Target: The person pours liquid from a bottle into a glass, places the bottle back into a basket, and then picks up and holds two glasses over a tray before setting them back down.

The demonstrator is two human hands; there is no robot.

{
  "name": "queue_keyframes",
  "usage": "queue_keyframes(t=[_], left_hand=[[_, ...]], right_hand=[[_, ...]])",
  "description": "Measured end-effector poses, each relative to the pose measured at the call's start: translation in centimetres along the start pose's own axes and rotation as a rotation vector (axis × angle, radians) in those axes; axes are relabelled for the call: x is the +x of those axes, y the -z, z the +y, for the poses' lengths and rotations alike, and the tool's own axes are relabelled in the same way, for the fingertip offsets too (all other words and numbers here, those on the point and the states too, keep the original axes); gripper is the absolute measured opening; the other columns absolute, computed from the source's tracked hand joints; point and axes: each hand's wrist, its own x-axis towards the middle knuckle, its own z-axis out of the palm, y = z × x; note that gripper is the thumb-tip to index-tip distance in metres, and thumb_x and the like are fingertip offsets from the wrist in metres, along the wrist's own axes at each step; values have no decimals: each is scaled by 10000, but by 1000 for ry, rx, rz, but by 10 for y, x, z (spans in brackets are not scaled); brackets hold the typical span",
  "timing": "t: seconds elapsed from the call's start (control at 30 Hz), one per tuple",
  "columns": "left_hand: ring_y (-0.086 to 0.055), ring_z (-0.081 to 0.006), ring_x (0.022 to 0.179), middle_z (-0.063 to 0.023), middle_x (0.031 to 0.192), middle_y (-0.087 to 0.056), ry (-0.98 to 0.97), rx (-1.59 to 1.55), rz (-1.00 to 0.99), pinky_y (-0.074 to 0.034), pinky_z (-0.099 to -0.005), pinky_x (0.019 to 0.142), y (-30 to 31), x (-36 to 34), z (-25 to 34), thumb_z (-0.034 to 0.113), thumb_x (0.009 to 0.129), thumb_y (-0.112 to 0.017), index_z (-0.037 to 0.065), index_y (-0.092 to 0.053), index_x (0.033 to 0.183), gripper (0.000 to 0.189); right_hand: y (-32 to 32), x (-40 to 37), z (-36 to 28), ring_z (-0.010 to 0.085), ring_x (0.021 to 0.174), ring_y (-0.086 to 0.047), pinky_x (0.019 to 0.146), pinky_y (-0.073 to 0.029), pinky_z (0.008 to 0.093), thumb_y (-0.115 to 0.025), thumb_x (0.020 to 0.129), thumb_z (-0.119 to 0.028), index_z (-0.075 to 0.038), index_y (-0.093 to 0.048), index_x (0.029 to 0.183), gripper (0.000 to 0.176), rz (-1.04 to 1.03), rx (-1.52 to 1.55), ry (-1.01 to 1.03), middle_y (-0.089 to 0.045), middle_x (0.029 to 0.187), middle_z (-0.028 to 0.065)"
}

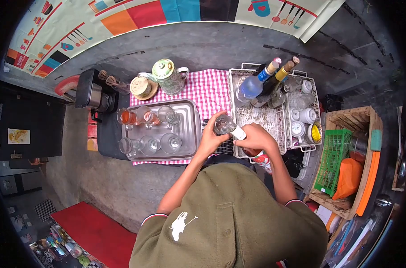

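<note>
My left hand (pixel 210 137) is wrapped around a clear glass (pixel 222 125) above the table's near edge. At the right, my right hand (pixel 256 137) has its fingers closed on a small white-labelled item (pixel 238 133) beside the glass; whether the two are joined is unclear. A reddish-brown bottle or jar (pixel 251 152) shows below my right hand, partly hidden. Left of my hands, a metal tray (pixel 192 129) holds several stemmed glasses (pixel 171 143), some with red-orange contents (pixel 128 117).
A wire rack (pixel 259 117) with tall bottles (pixel 251 88) and white-lidded jars (pixel 307 115) stands right. Behind the tray are a patterned teapot (pixel 169 80) and lidded pot (pixel 142 87). A wooden crate (pixel 374 134) holds a green basket (pixel 332 158) at far right.
</note>
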Motion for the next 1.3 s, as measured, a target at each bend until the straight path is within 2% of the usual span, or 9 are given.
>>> queue_keyframes(t=[0.1, 0.3, 0.57, 0.97, 1.3], left_hand=[[-556, -163, 1169, -67, 1302, -547, 27, -5, 15, -438, -315, 1021, 1, -1, -3, -71, 678, -728, 46, -497, 1371, 740], [-549, -187, 1184, -83, 1289, -542, -36, 120, 37, -422, -327, 1038, 3, -1, -10, -60, 657, -727, 45, -509, 1340, 724], [-531, -194, 1202, -91, 1284, -518, -50, 96, 27, -411, -329, 1049, 3, -3, -12, -65, 649, -688, 40, -515, 1316, 697], [-535, -212, 1182, -99, 1252, -521, -43, 133, 4, -412, -335, 1042, 3, -2, -17, -56, 646, -668, 44, -517, 1307, 686], [-541, -214, 1165, -95, 1227, -528, -54, 115, -2, -417, -337, 1034, 1, 0, -18, -52, 639, -666, 46, -519, 1294, 678]], right_hand=[[-1, 3, -1, 390, 724, -693, 692, -540, 450, -745, 682, -416, 20, -703, 824, 460, -15, 7, -11, -682, 736, 241], [-3, 6, 1, 386, 713, -696, 677, -540, 448, -751, 689, -450, 6, -706, 820, 476, -69, -4, -22, -682, 724, 231], [-7, 8, 7, 375, 682, -698, 651, -538, 441, -750, 699, -535, -25, -727, 805, 521, -85, -34, 9, -682, 688, 208], [-2, 6, 1, 364, 616, -685, 606, -534, 431, -701, 704, -679, -4, -736, 796, 682, -130, -70, -27, -663, 635, 199], [2, 7, 2, 327, 600, -684, 602, -532, 411, -706, 733, -653, -18, -739, 793, 639, -164, -78, -30, -670, 627, 176]])
